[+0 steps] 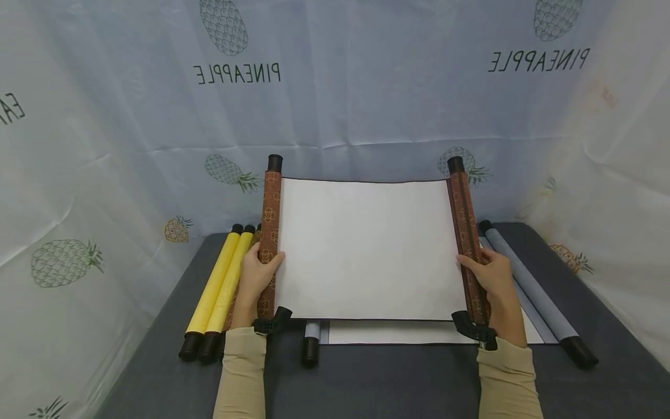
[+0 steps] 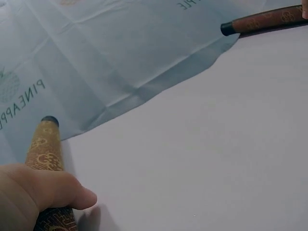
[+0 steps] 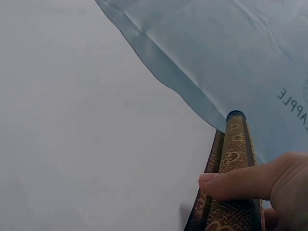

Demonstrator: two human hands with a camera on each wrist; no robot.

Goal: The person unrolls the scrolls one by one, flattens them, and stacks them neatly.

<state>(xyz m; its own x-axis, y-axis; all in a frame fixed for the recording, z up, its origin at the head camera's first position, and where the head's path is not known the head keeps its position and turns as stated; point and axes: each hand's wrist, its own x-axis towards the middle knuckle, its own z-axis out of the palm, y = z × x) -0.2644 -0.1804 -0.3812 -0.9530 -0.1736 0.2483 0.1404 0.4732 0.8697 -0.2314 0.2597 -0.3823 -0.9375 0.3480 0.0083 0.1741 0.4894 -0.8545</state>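
Note:
Stretched between both hands is a brown patterned scroll (image 1: pixel 366 250), partly unrolled to a blank white sheet and raised above the table. My left hand (image 1: pixel 259 273) grips its left roll (image 1: pixel 269 221), thumb lying over the front by the paper. On the other side my right hand (image 1: pixel 492 273) grips the right roll (image 1: pixel 463 215), its thumb across the roll in the right wrist view. Both rolls have black end caps and stand nearly upright in the head view. Beneath lies a grey scroll (image 1: pixel 392 333), spread open with white paper showing, mostly hidden by the raised one.
Two yellow scrolls (image 1: pixel 220 291) lie side by side at the left of the dark table (image 1: pixel 392 384), with another brown scroll (image 1: pixel 228 317) partly hidden beside them. The grey scroll's right roll (image 1: pixel 534 291) lies at the right. A pineapple-print curtain (image 1: pixel 356 105) hangs behind.

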